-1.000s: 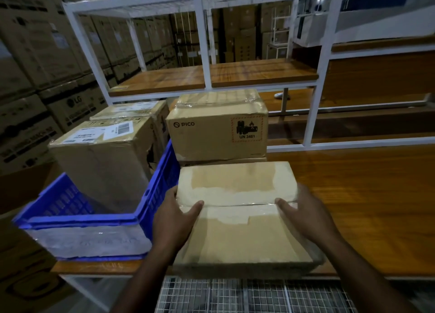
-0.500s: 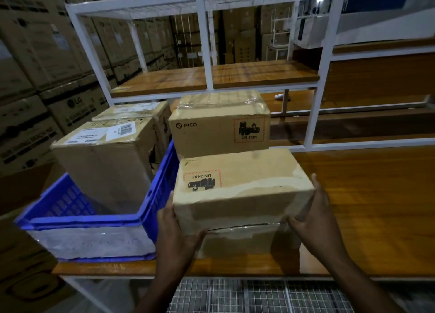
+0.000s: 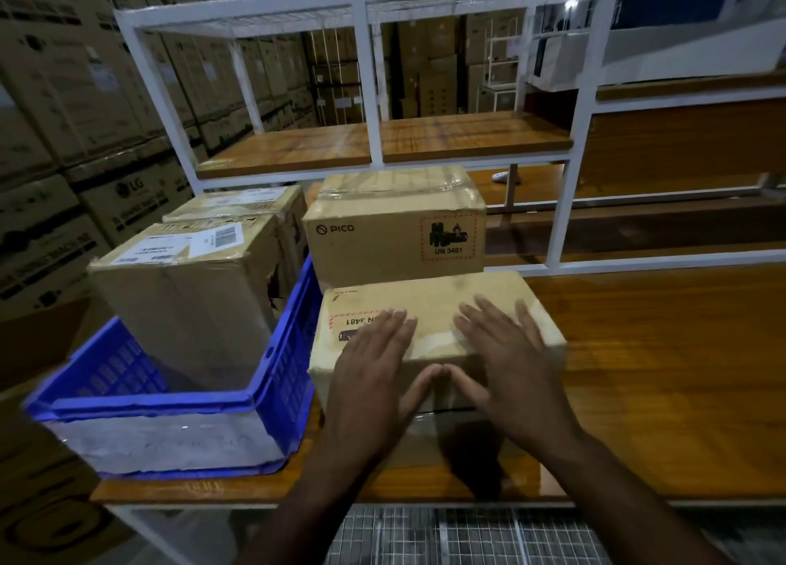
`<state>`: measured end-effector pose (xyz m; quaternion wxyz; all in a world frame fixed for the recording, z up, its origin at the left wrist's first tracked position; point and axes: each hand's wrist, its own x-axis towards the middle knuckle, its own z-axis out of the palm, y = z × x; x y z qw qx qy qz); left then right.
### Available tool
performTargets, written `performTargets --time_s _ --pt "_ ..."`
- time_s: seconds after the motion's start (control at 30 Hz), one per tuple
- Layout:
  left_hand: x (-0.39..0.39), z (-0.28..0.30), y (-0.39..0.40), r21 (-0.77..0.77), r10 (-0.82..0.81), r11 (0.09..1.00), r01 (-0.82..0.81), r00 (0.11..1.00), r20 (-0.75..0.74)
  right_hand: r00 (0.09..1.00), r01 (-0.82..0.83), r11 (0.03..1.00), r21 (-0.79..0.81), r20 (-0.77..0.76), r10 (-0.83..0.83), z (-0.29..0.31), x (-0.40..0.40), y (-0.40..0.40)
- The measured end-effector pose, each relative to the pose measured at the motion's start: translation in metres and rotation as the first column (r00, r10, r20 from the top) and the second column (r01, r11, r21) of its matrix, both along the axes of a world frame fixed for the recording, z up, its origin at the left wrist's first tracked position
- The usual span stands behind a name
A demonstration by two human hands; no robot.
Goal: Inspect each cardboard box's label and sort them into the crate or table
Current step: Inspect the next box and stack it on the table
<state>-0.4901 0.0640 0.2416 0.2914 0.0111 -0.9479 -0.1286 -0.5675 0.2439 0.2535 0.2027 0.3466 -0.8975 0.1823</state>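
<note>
Palms of my left hand point(image 3: 374, 377) and right hand point(image 3: 506, 369) lie flat, fingers spread, gripping nothing, on the near box point(image 3: 429, 305), its long axis running left-right beside the crate point(image 3: 289, 352).

Bare wooden table point(image 3: 663, 352) to my right: open passage. Ahead, PICO box point(image 3: 395, 224) touches the near box point(image 3: 434, 309), blocking forward travel. Left blocked by blue crate point(image 3: 289, 352) wall; tall box point(image 3: 187, 292) fills its far part, near part free.
</note>
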Motion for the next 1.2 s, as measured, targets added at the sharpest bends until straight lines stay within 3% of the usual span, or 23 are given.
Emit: performTargets --time_s 0.13,0.43,0.57,0.83,1.2 --pt "0.0 -0.007 0.001 -0.088 0.047 0.995 -0.04 0.996 0.077 0.999 0.007 1.0 0.025 0.039 -0.008 -0.004 0.002 -0.004" --pt "-0.003 0.009 0.0 -0.064 0.037 0.997 -0.033 0.997 0.066 0.989 0.012 1.0 0.029 0.15 -0.016 0.014 0.001 -0.004" --pt "-0.018 0.028 -0.011 -0.103 -0.003 0.995 0.021 0.984 0.177 0.974 -0.003 0.997 0.076 0.225 -0.015 0.022 -0.015 -0.006" --pt "-0.027 0.025 -0.015 -0.126 0.015 0.992 0.015 0.972 0.236 0.972 0.078 0.99 0.121 0.211 -0.102 0.025 -0.017 -0.018" --pt "-0.041 0.025 -0.024 -0.124 0.006 0.992 0.031 0.958 0.288 0.976 0.004 0.972 0.234 0.211 -0.055 0.028 -0.027 -0.034"
